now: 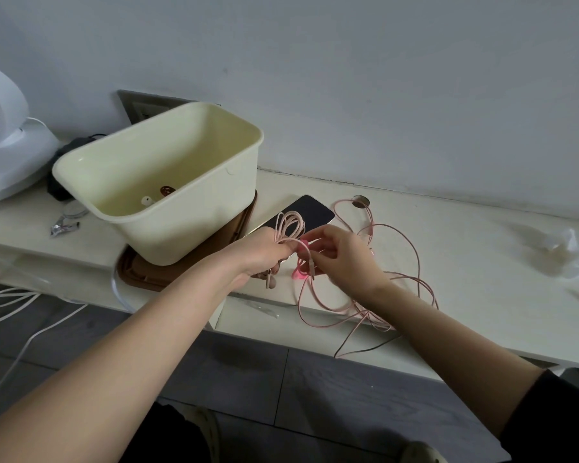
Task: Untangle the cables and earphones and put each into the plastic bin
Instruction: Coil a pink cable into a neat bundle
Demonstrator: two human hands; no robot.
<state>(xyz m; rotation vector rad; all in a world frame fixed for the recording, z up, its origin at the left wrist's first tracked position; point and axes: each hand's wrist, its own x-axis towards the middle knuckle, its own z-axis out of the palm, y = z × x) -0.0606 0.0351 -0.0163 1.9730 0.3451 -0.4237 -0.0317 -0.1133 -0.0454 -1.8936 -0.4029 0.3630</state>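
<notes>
While our left hand (268, 252) holds the coil (290, 225) of pink cable in a closed fist just right of the plastic bin (168, 235), by its near right corner, what matters is which way the unwound part runs. It runs away from the bin. Our right hand (343, 253) sits just beside the left, on the side far from the bin, and pinches the strand between thumb and fingertips near a bright pink tab (302, 247) that we cannot identify. Beyond that hand the loose tangle (398, 289) sprawls still farther right of the bin, and one loop hangs past the table (465, 248) edge toward us.

The coil's loops stand up out of the fist and lean away from us, over the dark phone (315, 210) lying right of the bin. Both forearms reach forward and converge, the left with the back of the hand up.

We judge that the left hand, being nearer, would carry the coil left and up over the rim, but only once the tangle is drawn in. Until then it would drag behind. Small pieces already lie in the bin; we cannot say what they are.
</notes>
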